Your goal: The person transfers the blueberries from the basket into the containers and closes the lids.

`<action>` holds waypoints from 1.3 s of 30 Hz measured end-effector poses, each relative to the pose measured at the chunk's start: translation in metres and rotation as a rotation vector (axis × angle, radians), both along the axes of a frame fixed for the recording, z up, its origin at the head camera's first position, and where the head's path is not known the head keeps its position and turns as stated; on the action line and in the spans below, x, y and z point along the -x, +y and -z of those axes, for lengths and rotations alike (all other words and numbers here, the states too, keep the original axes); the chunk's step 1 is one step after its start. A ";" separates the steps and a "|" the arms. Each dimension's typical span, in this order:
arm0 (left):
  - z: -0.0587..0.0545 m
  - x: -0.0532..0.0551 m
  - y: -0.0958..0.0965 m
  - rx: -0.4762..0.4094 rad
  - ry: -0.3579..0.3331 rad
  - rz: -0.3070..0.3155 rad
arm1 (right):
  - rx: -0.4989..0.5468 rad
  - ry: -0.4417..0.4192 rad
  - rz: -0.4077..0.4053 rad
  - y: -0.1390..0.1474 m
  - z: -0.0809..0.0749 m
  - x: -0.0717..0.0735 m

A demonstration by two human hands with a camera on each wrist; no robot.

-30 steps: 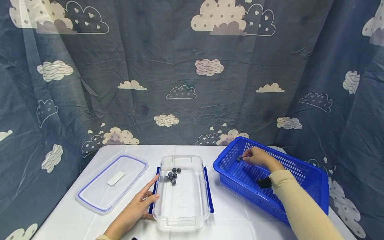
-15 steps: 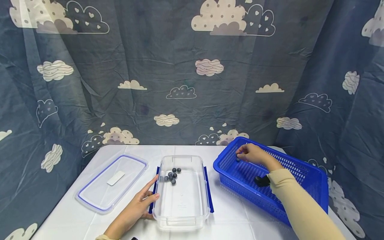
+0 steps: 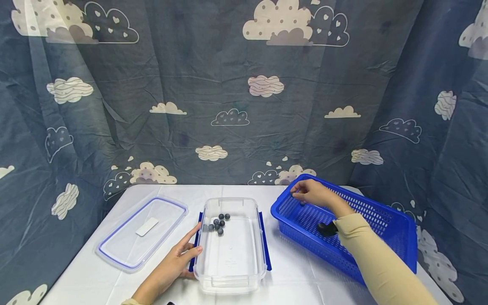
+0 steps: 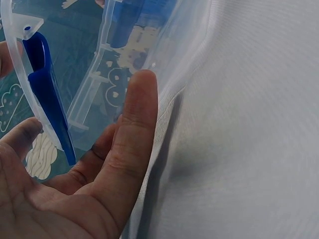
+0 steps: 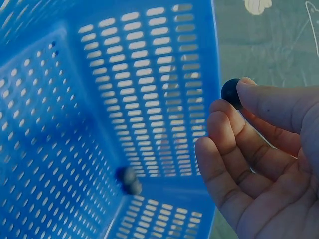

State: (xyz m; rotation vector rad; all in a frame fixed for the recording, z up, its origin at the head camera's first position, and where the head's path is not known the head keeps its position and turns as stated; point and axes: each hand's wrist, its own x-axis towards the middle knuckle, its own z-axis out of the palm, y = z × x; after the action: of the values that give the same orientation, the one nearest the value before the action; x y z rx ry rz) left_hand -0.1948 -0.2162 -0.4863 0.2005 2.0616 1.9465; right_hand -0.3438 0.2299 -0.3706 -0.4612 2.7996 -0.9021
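In the right wrist view, my right hand (image 3: 316, 195) pinches a dark blueberry (image 5: 231, 93) between thumb and fingertips, just over the end rim of a blue perforated basket (image 5: 55, 124). Below, a couple of blurred blueberries (image 5: 128, 180) lie in the basket's corner. My left hand (image 3: 171, 264) holds the near left side of a clear plastic container (image 3: 230, 277), its thumb at the rim and other fingers around the blue side latch (image 4: 50, 94). Several blueberries (image 3: 216, 224) are grouped in the container's far left part.
A clear lid (image 3: 126, 237) with a blue seal and a white label lies on the white tablecloth (image 3: 289, 279), left of the container. A second blue latch (image 3: 264, 241) hangs open on the container's right side. A cloud-print curtain (image 3: 213, 76) rises behind the table.
My right hand has risen from the basket's floor and moved left toward its end rim, pinching a blueberry. The left hand, container and lid have stayed where they were.
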 end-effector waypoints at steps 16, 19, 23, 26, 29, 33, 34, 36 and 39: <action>0.003 0.000 -0.001 -0.007 -0.001 0.003 | 0.001 0.129 -0.149 -0.036 -0.010 -0.003; 0.003 0.001 -0.001 -0.009 -0.002 0.003 | 0.014 0.142 -0.176 -0.044 -0.011 -0.003; 0.002 0.001 -0.001 -0.007 -0.004 0.000 | 0.012 0.152 -0.194 -0.055 -0.012 -0.004; 0.002 0.000 -0.001 -0.002 -0.003 -0.002 | 0.017 0.137 -0.198 -0.064 -0.013 -0.006; 0.003 0.000 -0.001 0.000 -0.002 -0.001 | 0.036 0.107 -0.197 -0.074 -0.013 -0.007; 0.003 0.000 -0.002 -0.001 -0.002 0.002 | 0.037 0.085 -0.194 -0.088 -0.013 -0.007; 0.003 0.001 -0.002 -0.001 -0.002 0.003 | 0.033 0.080 -0.193 -0.092 -0.013 -0.007; 0.003 0.001 -0.002 -0.002 -0.001 0.003 | 0.028 0.069 -0.189 -0.099 -0.012 -0.007; 0.002 0.001 -0.002 -0.003 0.001 0.004 | 0.025 0.043 -0.188 -0.107 -0.011 -0.006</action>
State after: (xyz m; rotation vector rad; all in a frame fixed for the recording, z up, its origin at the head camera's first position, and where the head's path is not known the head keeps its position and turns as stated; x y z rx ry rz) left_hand -0.1960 -0.2180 -0.4883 0.2057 2.0574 1.9472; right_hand -0.3381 0.1225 -0.3599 -0.7410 2.7275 -0.8972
